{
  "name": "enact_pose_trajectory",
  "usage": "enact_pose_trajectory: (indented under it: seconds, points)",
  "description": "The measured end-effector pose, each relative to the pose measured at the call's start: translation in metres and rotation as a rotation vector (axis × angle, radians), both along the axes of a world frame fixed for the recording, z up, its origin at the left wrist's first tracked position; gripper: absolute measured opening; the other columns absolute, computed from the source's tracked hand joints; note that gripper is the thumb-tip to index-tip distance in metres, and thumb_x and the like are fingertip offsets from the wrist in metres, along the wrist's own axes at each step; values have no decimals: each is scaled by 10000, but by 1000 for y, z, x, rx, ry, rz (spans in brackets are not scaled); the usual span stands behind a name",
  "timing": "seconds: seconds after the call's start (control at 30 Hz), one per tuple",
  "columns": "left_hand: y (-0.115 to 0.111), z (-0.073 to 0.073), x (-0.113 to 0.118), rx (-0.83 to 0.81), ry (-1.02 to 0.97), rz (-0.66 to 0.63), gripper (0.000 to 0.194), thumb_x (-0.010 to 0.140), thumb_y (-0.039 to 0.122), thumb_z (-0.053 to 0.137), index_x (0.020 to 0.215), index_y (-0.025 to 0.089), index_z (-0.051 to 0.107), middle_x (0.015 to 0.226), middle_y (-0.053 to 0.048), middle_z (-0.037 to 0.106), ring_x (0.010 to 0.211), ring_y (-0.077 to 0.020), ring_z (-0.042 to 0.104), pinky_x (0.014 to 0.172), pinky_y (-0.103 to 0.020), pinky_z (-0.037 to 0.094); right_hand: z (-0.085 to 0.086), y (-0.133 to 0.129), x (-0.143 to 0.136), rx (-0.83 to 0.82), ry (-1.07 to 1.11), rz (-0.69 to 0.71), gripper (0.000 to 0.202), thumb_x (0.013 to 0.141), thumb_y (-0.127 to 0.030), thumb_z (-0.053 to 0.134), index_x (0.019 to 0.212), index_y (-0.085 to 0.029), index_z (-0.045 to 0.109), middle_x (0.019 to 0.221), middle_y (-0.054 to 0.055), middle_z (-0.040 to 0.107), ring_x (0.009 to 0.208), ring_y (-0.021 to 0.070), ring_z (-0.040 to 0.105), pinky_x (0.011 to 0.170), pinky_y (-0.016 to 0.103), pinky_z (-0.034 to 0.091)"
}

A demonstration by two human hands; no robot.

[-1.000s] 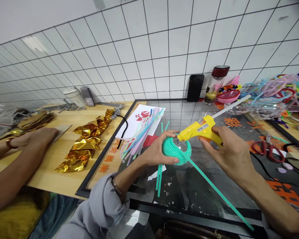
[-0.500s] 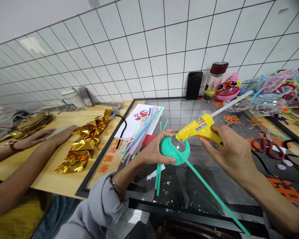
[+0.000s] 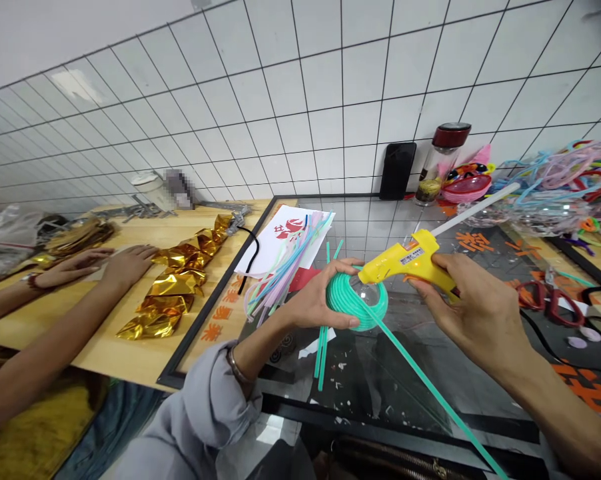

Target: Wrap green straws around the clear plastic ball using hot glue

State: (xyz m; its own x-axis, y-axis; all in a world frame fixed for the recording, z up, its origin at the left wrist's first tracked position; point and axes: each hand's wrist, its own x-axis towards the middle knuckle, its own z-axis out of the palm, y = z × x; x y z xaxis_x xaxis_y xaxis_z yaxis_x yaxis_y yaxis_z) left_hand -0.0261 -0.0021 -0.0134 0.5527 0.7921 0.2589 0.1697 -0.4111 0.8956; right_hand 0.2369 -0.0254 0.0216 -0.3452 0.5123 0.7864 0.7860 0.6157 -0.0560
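Note:
My left hand (image 3: pixel 325 293) is closed round the left side of a ball wound with green tubing (image 3: pixel 343 303), with a clear round surface showing in its middle. From the coil a long loose end of the green tube (image 3: pixel 430 387) runs down to the lower right. In my right hand (image 3: pixel 473 307) is a yellow hot glue gun (image 3: pixel 405 257), a white glue stick (image 3: pixel 475 208) sticking out of its back. The gun's nozzle is at the upper rim of the coil; whether it touches is hard to see. Several straight green tubes (image 3: pixel 322 357) lie beneath my left hand.
Pastel tubes (image 3: pixel 290 267) lie on white paper (image 3: pixel 260 250). At the right are red-handled scissors (image 3: pixel 563 307) and a heap of coloured tubing (image 3: pixel 560 180). A phone (image 3: pixel 398 170) and a glass bottle (image 3: pixel 433 167) stand by the wall. Left, a co-worker's hands (image 3: pixel 125 267) rest near gold foil (image 3: pixel 170 293).
The whole view has shifted slightly, so things sit a little further right. The co-worker's nearer hand looks more drawn in. My hands keep the same hold on coil and glue gun.

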Motion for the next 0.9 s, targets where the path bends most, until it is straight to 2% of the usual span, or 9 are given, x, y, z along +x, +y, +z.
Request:
enact_pose_trajectory:
  seconds: [0.23,0.37,0.5,0.63,0.7,0.8,0.9]
  points:
    - [-1,1,0,-27,0,2,745,597,368,906,1212,252,502,1534,-156,445,1470,-391,396,1197,-587,291,-1,0,0,5,19,0,158,959,-275,575,1094,-194,578,840,67,704,717,225,684,627,321,507]
    - [-1,1,0,-23,-2,10,747,593,370,910,1216,243,517,1524,-167,451,1467,-389,400,1203,-585,284,-4,4,1,-38,33,-40,218,931,-355,598,1048,-172,622,852,87,726,700,232,686,607,330,498]
    - [0,1,1,-17,-9,10,747,592,379,912,1220,233,535,1515,-172,461,1462,-386,409,1202,-580,289,-7,9,3,-266,166,-135,329,853,-494,627,935,-180,679,793,78,733,609,221,650,559,332,473]
    - [0,1,0,-15,-8,9,750,593,385,913,1219,232,529,1521,-176,459,1465,-380,408,1199,-570,296,-10,17,8,-569,334,-184,382,780,-557,655,859,-185,690,687,31,684,555,200,605,521,312,425]
    - [1,0,0,-4,-12,1,743,601,385,908,1218,233,524,1521,-174,462,1458,-375,418,1197,-565,301,-13,26,14,-649,374,-205,410,776,-592,639,836,-190,686,646,12,645,542,192,576,518,310,406]
    - [1,0,0,20,-19,-6,736,601,387,906,1210,234,524,1508,-168,476,1446,-371,432,1200,-563,299,-24,45,30,-590,353,-325,411,761,-614,628,771,-205,660,586,2,582,531,196,534,516,313,366]
    - [0,0,1,13,-9,5,735,611,374,899,1223,235,516,1523,-167,458,1457,-371,418,1208,-565,283,-38,64,46,-508,194,-408,362,771,-569,603,693,-215,607,656,48,605,669,246,583,565,326,378]
